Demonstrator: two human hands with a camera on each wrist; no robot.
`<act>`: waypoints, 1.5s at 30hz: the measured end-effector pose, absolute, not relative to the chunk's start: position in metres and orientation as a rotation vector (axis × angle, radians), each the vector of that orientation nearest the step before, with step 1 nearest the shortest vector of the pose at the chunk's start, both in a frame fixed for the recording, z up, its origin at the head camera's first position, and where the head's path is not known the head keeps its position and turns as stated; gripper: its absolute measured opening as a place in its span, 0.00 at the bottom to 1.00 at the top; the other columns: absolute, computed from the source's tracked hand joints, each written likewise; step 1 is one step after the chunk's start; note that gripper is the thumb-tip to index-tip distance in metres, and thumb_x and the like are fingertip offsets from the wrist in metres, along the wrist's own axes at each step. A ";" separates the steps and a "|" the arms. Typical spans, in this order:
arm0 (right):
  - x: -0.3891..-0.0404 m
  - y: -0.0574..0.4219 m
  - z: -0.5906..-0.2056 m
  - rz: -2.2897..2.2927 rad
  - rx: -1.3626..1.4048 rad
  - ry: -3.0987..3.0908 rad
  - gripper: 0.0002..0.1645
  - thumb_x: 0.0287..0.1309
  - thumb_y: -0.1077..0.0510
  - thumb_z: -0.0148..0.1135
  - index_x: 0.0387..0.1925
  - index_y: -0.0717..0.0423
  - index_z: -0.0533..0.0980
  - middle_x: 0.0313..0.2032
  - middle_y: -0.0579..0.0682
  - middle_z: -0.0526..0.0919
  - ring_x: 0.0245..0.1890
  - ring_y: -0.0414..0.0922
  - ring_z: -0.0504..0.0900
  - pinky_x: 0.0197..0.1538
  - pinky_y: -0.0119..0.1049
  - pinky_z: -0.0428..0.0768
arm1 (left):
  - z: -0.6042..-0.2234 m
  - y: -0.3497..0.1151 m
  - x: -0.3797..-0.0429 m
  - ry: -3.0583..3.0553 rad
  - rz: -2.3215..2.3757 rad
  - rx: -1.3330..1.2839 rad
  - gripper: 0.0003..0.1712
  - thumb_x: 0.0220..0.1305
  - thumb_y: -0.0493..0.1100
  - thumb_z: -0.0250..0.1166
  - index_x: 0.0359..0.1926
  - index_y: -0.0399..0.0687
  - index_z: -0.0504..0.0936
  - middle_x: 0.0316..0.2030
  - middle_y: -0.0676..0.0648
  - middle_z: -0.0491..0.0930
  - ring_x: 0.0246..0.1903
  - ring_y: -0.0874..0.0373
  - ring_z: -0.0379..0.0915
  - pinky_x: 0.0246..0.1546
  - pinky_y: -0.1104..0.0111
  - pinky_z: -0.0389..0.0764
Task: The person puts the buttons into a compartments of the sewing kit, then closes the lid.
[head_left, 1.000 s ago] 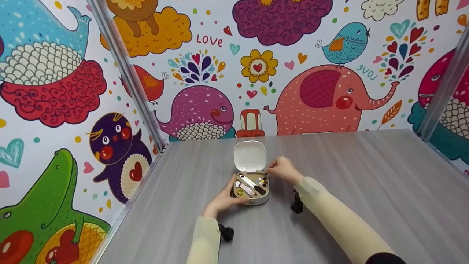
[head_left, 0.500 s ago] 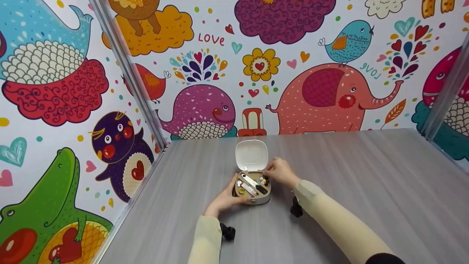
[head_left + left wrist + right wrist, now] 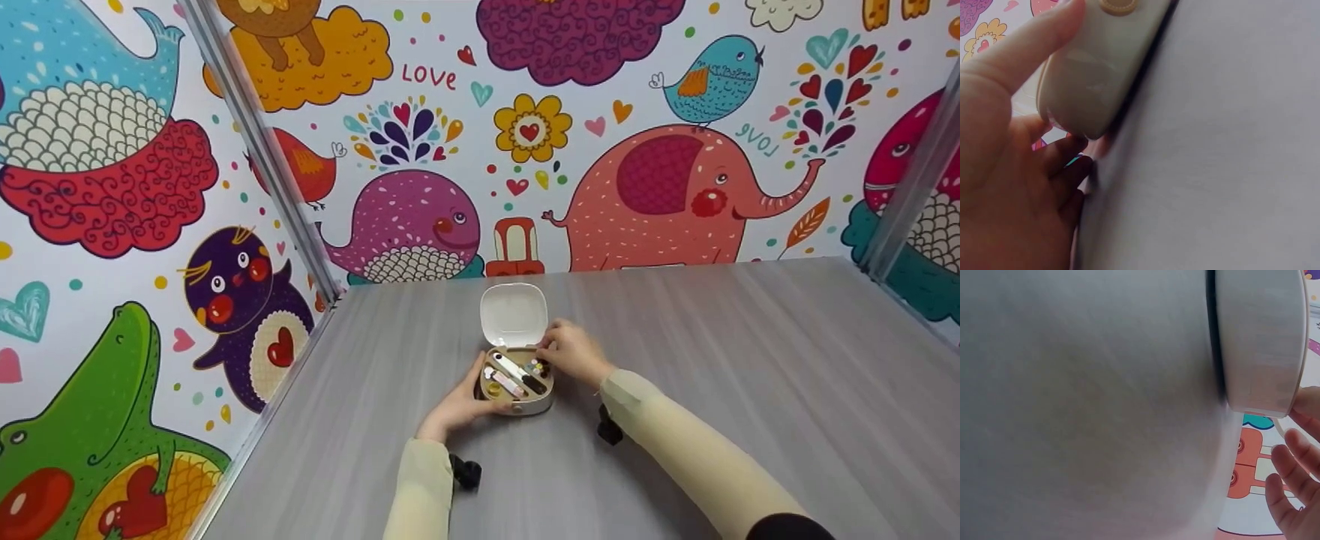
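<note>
A small cream case (image 3: 534, 407) stands on the table, its white lid (image 3: 514, 315) raised at the back. My left hand (image 3: 457, 409) grips its left side, thumb along the front wall and fingers curled behind. My right hand (image 3: 574, 351) reaches over the right rear rim, fingertips down at a compartment of small coloured bits (image 3: 538, 367). I cannot tell whether they pinch anything. Across the middle lies a white-and-black slim tool (image 3: 517, 372); beside it are a pink-and-white slim piece (image 3: 505, 381) and a round yellow item (image 3: 494, 389). In the right wrist view, the other right fingers (image 3: 1292, 469) spread apart outside the case.
The grey table (image 3: 712, 360) spreads out around the case. A patterned back wall (image 3: 525, 187) and left wall (image 3: 97, 247) border it, joined by a metal corner post (image 3: 259, 142). Black wrist cameras hang under both sleeves.
My right hand has moved slightly left and inward, from beside the case's right rear edge to over the compartment of coloured bits. The left hand keeps its grip; the view shifts slightly.
</note>
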State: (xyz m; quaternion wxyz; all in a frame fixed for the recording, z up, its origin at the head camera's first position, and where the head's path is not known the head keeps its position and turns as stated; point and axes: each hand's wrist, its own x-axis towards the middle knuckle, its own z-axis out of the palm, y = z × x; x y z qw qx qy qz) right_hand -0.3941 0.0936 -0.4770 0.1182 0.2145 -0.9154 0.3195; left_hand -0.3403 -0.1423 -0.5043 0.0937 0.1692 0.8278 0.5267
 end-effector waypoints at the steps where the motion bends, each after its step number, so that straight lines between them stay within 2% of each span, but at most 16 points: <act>1: -0.394 0.094 -0.477 0.937 0.624 -2.678 0.05 0.50 0.60 0.72 0.23 0.55 0.82 0.32 0.47 0.76 0.32 0.44 0.74 0.33 0.40 0.75 | -0.504 -0.142 -0.340 2.451 1.568 0.504 0.66 0.52 0.47 0.76 0.76 0.38 0.37 0.74 0.33 0.43 0.71 0.38 0.42 0.69 0.50 0.49; 10: -0.397 0.107 -0.481 1.127 0.545 -2.651 0.08 0.51 0.61 0.72 0.20 0.54 0.82 0.36 0.48 0.75 0.37 0.46 0.75 0.38 0.40 0.76 | -0.505 -0.139 -0.341 2.413 1.596 0.547 0.67 0.51 0.47 0.76 0.75 0.35 0.37 0.74 0.32 0.42 0.72 0.39 0.40 0.70 0.50 0.47; 18: -0.395 0.135 -0.479 1.118 0.568 -2.579 0.08 0.46 0.63 0.74 0.19 0.62 0.82 0.39 0.55 0.76 0.40 0.52 0.76 0.44 0.46 0.77 | -0.507 -0.139 -0.340 2.392 1.612 0.485 0.66 0.51 0.47 0.76 0.76 0.40 0.38 0.74 0.32 0.41 0.72 0.38 0.38 0.70 0.49 0.45; 26: -0.389 0.175 -0.489 1.292 0.536 -2.621 0.07 0.54 0.62 0.70 0.27 0.65 0.85 0.35 0.54 0.76 0.27 0.44 0.77 0.30 0.32 0.77 | -0.506 -0.141 -0.338 2.386 1.597 0.506 0.66 0.52 0.50 0.75 0.76 0.40 0.37 0.74 0.33 0.39 0.72 0.37 0.36 0.70 0.48 0.44; 33: -0.383 0.208 -0.497 1.321 0.537 -2.678 0.07 0.56 0.61 0.69 0.32 0.63 0.86 0.34 0.51 0.78 0.31 0.42 0.76 0.32 0.31 0.76 | -0.505 -0.143 -0.338 2.391 1.607 0.493 0.66 0.52 0.46 0.76 0.76 0.40 0.37 0.74 0.33 0.39 0.72 0.37 0.36 0.69 0.47 0.44; 38: -0.379 0.226 -0.500 1.343 0.583 -2.724 0.11 0.57 0.61 0.68 0.37 0.66 0.85 0.34 0.54 0.84 0.28 0.40 0.73 0.29 0.28 0.73 | -0.504 -0.144 -0.339 2.405 1.601 0.481 0.65 0.52 0.45 0.75 0.76 0.41 0.37 0.74 0.33 0.39 0.72 0.36 0.36 0.69 0.45 0.44; 42: -0.378 0.235 -0.503 1.382 0.643 -2.772 0.13 0.57 0.63 0.67 0.41 0.69 0.84 0.36 0.57 0.86 0.26 0.40 0.71 0.26 0.27 0.70 | -0.503 -0.145 -0.339 2.417 1.590 0.489 0.65 0.52 0.47 0.75 0.76 0.41 0.37 0.74 0.33 0.39 0.72 0.36 0.36 0.69 0.46 0.44; 45: -0.377 0.238 -0.503 1.384 0.651 -2.802 0.12 0.55 0.64 0.68 0.40 0.69 0.84 0.36 0.57 0.87 0.29 0.40 0.75 0.29 0.27 0.74 | -0.503 -0.145 -0.339 2.402 1.603 0.496 0.65 0.53 0.48 0.75 0.76 0.41 0.37 0.74 0.33 0.39 0.72 0.37 0.36 0.69 0.47 0.44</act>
